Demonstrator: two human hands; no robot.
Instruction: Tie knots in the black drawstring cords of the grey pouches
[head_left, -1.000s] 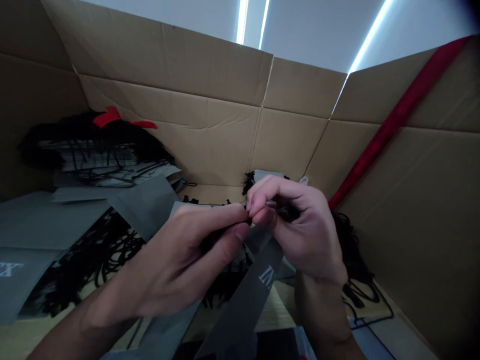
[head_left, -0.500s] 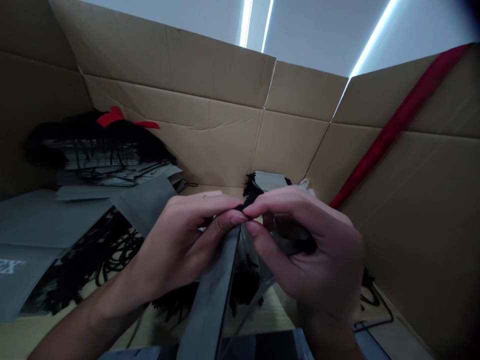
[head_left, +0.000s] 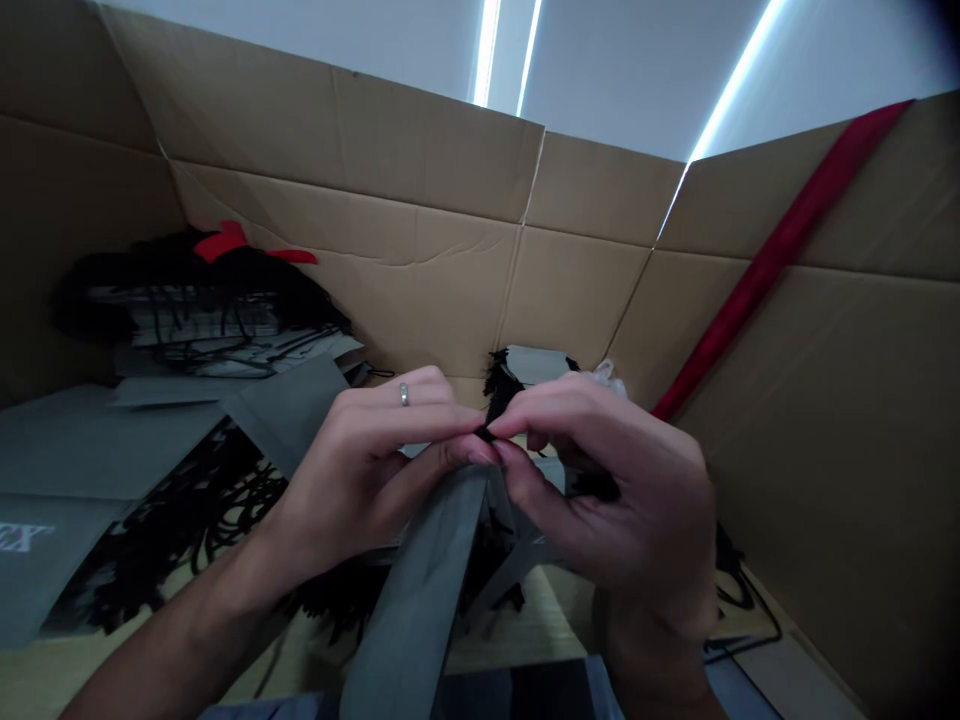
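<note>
My left hand (head_left: 367, 470), with a ring on one finger, is closed in a pinch on a small black cord (head_left: 485, 433) at the top of a grey paper bag (head_left: 424, 580). From the other side, the thumb and forefinger of my right hand (head_left: 622, 490) pinch the same cord, so the fingertips of both hands nearly meet. The bag hangs edge-on below them, its lower end running toward me. More black cord shows under my right palm; the exact spot where the cord meets the bag is hidden by my fingers.
Flat grey bags (head_left: 75, 440) with black cord handles (head_left: 225, 500) lie at left, before a taller stack (head_left: 202, 310) topped by a red strip (head_left: 221, 241). Another grey stack (head_left: 536, 362) stands at the back. Cardboard walls (head_left: 420, 240) surround the table; red tape (head_left: 780, 260) crosses the right one.
Both hands have shifted slightly, and the left has turned so its ring shows more. The grey bag has tilted, showing more of its broad side. The pinch on the cord continues.
</note>
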